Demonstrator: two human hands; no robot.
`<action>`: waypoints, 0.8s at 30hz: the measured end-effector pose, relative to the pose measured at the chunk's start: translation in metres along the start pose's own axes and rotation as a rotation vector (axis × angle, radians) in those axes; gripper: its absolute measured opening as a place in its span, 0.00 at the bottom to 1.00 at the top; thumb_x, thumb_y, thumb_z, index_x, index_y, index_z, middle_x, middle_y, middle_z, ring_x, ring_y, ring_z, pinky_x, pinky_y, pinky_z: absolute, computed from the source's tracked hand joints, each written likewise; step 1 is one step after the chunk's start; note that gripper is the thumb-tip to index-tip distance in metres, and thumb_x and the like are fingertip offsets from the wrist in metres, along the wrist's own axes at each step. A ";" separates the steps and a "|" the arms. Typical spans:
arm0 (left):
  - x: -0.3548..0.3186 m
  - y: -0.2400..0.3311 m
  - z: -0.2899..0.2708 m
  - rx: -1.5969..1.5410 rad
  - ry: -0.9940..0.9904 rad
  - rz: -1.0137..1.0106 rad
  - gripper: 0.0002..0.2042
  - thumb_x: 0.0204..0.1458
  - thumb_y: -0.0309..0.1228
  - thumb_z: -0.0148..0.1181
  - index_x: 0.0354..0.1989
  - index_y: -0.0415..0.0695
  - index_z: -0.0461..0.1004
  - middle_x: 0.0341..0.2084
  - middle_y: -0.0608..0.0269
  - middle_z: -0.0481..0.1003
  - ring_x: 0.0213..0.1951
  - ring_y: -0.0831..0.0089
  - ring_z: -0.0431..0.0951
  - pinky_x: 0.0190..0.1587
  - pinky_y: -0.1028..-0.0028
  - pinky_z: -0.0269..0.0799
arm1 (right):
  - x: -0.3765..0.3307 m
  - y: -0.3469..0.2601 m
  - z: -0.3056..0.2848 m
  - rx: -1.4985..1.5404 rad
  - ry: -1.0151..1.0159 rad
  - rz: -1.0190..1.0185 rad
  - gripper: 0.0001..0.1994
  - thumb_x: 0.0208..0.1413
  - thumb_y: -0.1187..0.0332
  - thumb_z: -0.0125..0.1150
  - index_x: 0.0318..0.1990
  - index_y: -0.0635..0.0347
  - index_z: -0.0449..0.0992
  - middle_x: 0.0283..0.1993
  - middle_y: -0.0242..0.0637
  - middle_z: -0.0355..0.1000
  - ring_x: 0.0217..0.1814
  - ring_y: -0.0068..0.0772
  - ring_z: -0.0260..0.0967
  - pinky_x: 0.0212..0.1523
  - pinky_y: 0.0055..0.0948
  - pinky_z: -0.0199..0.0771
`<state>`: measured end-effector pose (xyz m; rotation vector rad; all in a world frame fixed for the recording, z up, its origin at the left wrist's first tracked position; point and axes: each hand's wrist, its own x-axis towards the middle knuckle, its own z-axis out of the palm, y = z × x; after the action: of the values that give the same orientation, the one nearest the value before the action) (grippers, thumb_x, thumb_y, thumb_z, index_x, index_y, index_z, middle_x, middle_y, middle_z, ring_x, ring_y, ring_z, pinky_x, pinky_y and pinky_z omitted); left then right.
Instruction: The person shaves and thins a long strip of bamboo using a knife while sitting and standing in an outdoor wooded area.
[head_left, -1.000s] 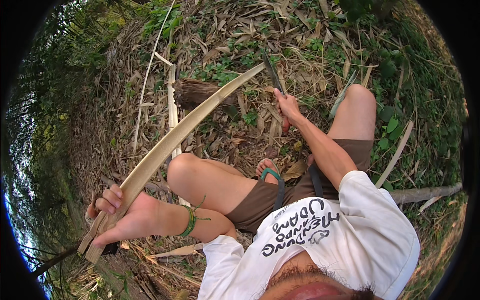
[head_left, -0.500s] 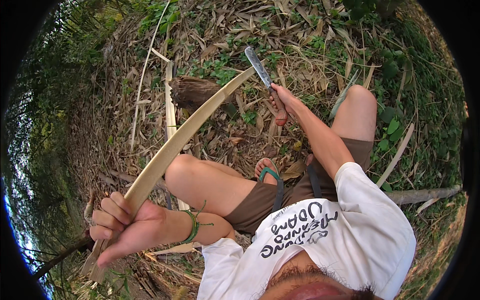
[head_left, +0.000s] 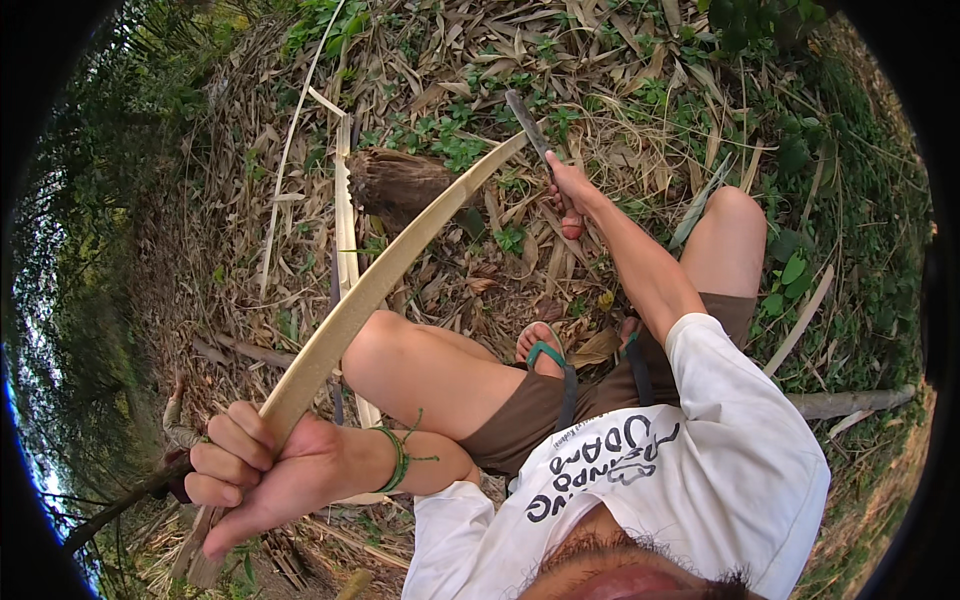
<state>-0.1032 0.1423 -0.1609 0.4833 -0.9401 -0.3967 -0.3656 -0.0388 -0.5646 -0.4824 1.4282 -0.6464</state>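
Note:
A long, pale strip of split bamboo [head_left: 375,285] runs slantwise from the lower left up to the middle. My left hand [head_left: 265,470] is closed around its near end, with a green cord bracelet on the wrist. At the strip's far tip is the dark blade of a machete [head_left: 528,124], seen nearly edge-on. Blade and strip meet in the picture; whether they touch I cannot tell. Closed round the machete, my right hand [head_left: 568,190] leaves the reddish end of the handle showing below. The fingers partly hide the grip.
A short brown log [head_left: 400,185] lies behind the strip. Split bamboo pieces [head_left: 345,225] and a long thin strip [head_left: 289,150] rest on dry leaves to the left. At right are a pole [head_left: 850,402] and another pale strip [head_left: 803,320]. My bent knees flank the sandalled feet [head_left: 541,350].
The machete has turned in my right hand, so its blade now shows narrower and darker. Nearly everything in view has shifted slightly right. Both hands keep their hold.

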 end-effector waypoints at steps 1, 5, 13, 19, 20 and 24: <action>-0.001 0.001 -0.003 -0.034 -0.021 -0.005 0.31 0.54 0.67 0.46 0.18 0.51 0.55 0.15 0.75 0.46 0.19 0.80 0.44 0.23 0.77 0.41 | 0.000 -0.005 0.003 -0.049 -0.008 -0.016 0.31 0.62 0.35 0.46 0.24 0.57 0.65 0.18 0.28 0.62 0.15 0.23 0.58 0.19 0.25 0.63; -0.004 -0.002 -0.014 -0.012 -0.030 0.053 0.29 0.59 0.63 0.46 0.20 0.51 0.54 0.16 0.75 0.48 0.18 0.81 0.44 0.22 0.77 0.41 | -0.024 -0.003 0.011 -0.177 -0.124 -0.084 0.30 0.63 0.36 0.45 0.21 0.54 0.62 0.16 0.26 0.59 0.14 0.21 0.55 0.18 0.27 0.59; -0.011 0.004 -0.012 -0.118 -0.122 -0.006 0.28 0.59 0.62 0.47 0.20 0.50 0.57 0.16 0.74 0.50 0.18 0.81 0.46 0.23 0.76 0.44 | -0.013 0.003 -0.002 -0.144 -0.032 -0.037 0.30 0.61 0.35 0.47 0.23 0.53 0.63 0.17 0.24 0.59 0.14 0.20 0.54 0.17 0.26 0.59; -0.010 0.002 -0.009 -0.107 -0.155 0.001 0.28 0.59 0.62 0.46 0.21 0.50 0.57 0.16 0.75 0.50 0.18 0.81 0.46 0.23 0.77 0.43 | -0.021 -0.006 0.014 -0.095 -0.130 -0.018 0.30 0.59 0.33 0.49 0.22 0.51 0.63 0.16 0.23 0.57 0.14 0.19 0.54 0.17 0.24 0.57; -0.008 0.001 -0.012 -0.091 -0.121 0.003 0.28 0.59 0.62 0.46 0.21 0.50 0.57 0.16 0.75 0.50 0.18 0.81 0.46 0.23 0.77 0.43 | -0.018 -0.007 0.013 -0.117 -0.133 -0.031 0.30 0.58 0.33 0.49 0.22 0.51 0.63 0.16 0.23 0.57 0.14 0.19 0.54 0.17 0.25 0.57; -0.001 -0.002 -0.015 -0.098 -0.117 -0.010 0.28 0.59 0.62 0.46 0.20 0.50 0.57 0.16 0.75 0.49 0.18 0.81 0.46 0.22 0.77 0.42 | -0.002 -0.011 0.001 -0.170 -0.062 -0.014 0.30 0.58 0.33 0.49 0.23 0.52 0.64 0.16 0.24 0.58 0.15 0.19 0.56 0.17 0.25 0.61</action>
<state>-0.0911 0.1442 -0.1703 0.3789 -1.0261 -0.4820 -0.3661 -0.0460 -0.5559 -0.6408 1.4280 -0.5187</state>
